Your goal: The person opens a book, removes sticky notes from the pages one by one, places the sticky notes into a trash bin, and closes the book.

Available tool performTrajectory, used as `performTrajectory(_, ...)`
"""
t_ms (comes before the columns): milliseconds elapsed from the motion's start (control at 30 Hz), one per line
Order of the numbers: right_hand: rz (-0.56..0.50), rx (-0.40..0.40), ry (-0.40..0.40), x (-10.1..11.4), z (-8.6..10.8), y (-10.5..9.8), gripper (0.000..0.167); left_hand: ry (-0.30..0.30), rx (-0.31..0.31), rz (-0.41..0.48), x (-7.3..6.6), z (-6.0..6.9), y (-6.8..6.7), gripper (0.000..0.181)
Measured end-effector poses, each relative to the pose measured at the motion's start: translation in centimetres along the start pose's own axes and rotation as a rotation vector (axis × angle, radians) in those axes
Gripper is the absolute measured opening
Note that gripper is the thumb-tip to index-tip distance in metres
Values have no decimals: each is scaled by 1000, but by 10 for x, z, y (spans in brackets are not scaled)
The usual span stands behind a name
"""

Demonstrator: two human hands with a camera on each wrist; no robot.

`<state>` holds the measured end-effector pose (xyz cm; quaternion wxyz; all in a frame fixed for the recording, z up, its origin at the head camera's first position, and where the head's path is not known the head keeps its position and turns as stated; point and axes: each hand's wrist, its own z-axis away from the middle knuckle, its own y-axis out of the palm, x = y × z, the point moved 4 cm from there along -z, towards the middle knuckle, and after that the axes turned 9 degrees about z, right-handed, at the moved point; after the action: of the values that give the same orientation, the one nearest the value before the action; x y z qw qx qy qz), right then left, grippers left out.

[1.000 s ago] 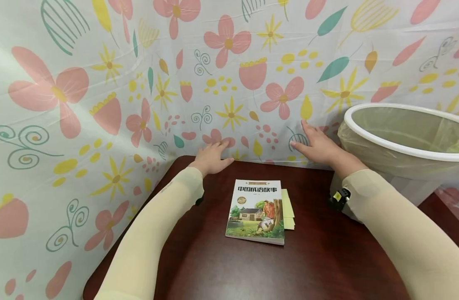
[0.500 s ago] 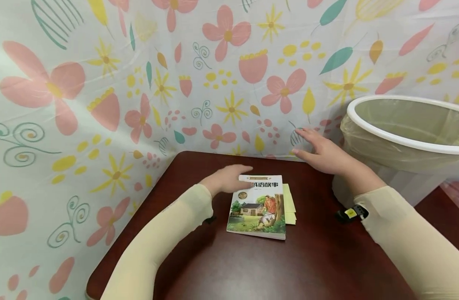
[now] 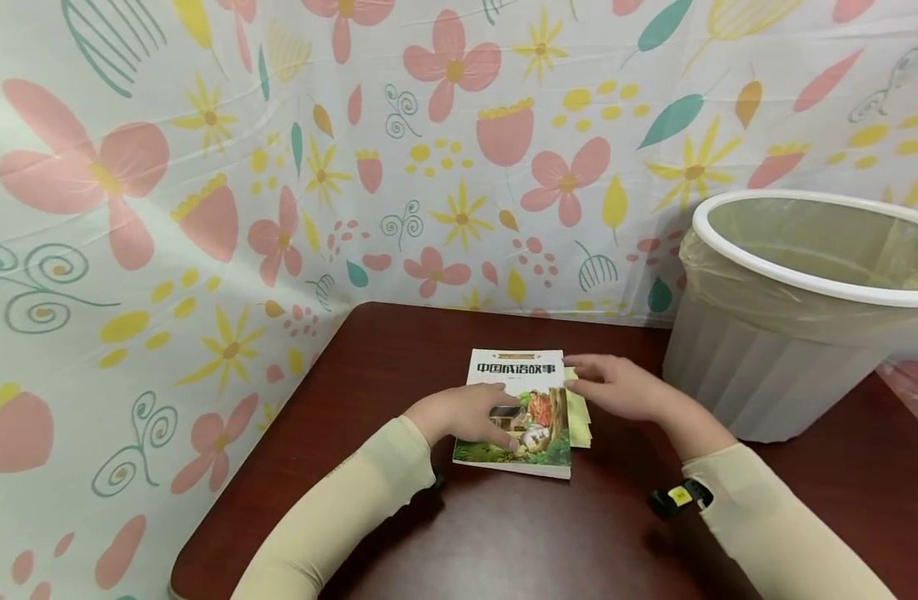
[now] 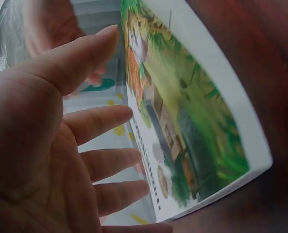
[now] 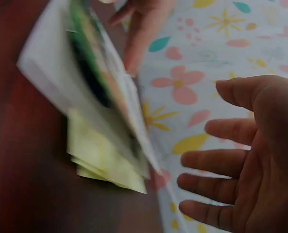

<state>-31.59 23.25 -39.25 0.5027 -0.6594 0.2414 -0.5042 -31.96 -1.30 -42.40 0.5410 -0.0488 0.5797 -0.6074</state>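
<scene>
1. Through the head camera I have the left hand (image 3: pixel 466 414) over the left and middle part of the book (image 3: pixel 545 407), palm down, fingers loosely extended and nothing gripped. The head and left wrist views don't settle whether its fingertips touch the cover or hover just above, so I cannot tell.

2. The right hand (image 3: pixel 616 387) holds nothing either: its fingers reach toward the book's upper right edge, above the yellow papers (image 3: pixel 578 417), and the right wrist view shows them spread and apart from both. The two hands are separate, one to each side.

3. To handle this well, I would keep the left palm light and flat so the soft cover does not buckle. I would bring the right fingers in low along the right edge and settle whether the papers are included before closing any grip; they look loose enough, I judge, to slip or fan out.

4. The book lies flat, cover up, on the table (image 3: pixel 519 542), turned slightly. Dark Chinese characters sit on white at the top; below is a painted scene with a house, grass, a tree and a figure in red. It looks like a paperback, with the yellow papers poking out beneath its right side.

5. Farther out, I see a lined bin (image 3: pixel 759 383) on the right and a floral sheet (image 3: pixel 459 150) behind everything.
</scene>
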Motion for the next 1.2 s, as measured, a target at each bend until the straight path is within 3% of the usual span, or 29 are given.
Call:
performTrajectory(167, -25, 106, 66, -2, 1, 27, 67, -13, 18, -14, 3, -2, 7, 68)
performTrajectory(367, -95, 141, 70, -1, 0, 43, 67, -2, -7, -39, 6, -5, 7, 63)
performTrajectory(600, -131, 105, 32, -3, -4, 50, 64, 34, -23, -52, 5, -9, 5, 63)
performTrajectory(867, -184, 19, 88, -9, -4, 50, 60, 44, -22, -55, 2, -19, 9, 62)
performTrajectory(1200, -262, -34, 144, -15, -2, 49, 55, 46, -89, -28, -3, -24, 13, 61)
